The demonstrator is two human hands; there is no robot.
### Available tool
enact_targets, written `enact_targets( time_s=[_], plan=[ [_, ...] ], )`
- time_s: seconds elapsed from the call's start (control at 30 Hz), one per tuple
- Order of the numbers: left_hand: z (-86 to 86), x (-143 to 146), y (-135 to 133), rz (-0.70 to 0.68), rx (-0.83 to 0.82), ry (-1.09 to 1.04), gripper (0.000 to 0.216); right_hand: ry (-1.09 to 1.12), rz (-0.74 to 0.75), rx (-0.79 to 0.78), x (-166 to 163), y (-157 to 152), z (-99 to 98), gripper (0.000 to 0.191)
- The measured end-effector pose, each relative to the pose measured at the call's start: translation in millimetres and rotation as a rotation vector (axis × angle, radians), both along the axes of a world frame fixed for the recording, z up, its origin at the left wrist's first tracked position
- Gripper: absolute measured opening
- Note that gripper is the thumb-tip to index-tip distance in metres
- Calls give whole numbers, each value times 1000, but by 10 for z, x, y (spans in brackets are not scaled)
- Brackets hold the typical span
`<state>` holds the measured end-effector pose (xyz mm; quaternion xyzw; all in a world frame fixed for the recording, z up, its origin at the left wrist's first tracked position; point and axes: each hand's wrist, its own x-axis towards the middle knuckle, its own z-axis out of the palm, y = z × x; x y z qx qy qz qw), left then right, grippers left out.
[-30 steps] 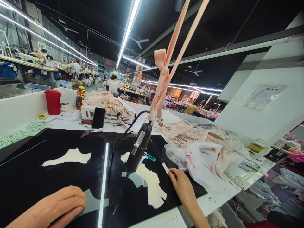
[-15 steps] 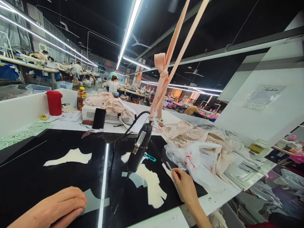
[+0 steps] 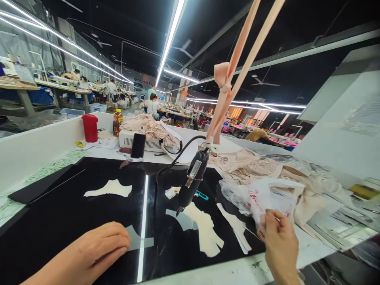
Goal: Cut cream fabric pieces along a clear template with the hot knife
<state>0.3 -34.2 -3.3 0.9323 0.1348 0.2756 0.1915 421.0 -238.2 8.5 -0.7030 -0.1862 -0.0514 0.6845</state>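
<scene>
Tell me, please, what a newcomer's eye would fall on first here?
A black hand tool hangs from peach straps over the middle of the glossy black table, its tip by cream fabric pieces. Near the front edge, the left hand lies flat on a grey piece, and the right hand touches a crumpled plastic bag at the right.

At the black desk (image 3: 74,213), my left hand (image 3: 89,253) lies flat, fingertips on a pale cut piece (image 3: 139,241); my right hand (image 3: 280,245) pinches a white plastic bag (image 3: 267,196); a black corded tool (image 3: 192,182) hangs from pink straps (image 3: 231,83) above cream fabric shapes (image 3: 208,231); sewing stations fill the hall behind.
</scene>
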Motion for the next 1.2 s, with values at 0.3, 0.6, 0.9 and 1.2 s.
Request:
enact_targets(
  time_s=[0.3,0.6,0.9,1.2],
  plan=[
    [307,247,-439,-64,-487,150,22,-60,493,-184,-1344,172,24,40],
    [48,596,-645,-274,-523,178,26,329,590,-110,-1205,327,75,57],
    [-141,1099,-886,-219,-1343,4,68,-20,841,-270,-1387,222,-30,38],
    [-5,1218,-969,-20,-1543,-206,54,-301,1042,-281,-1412,267,-320,27]
  ],
)
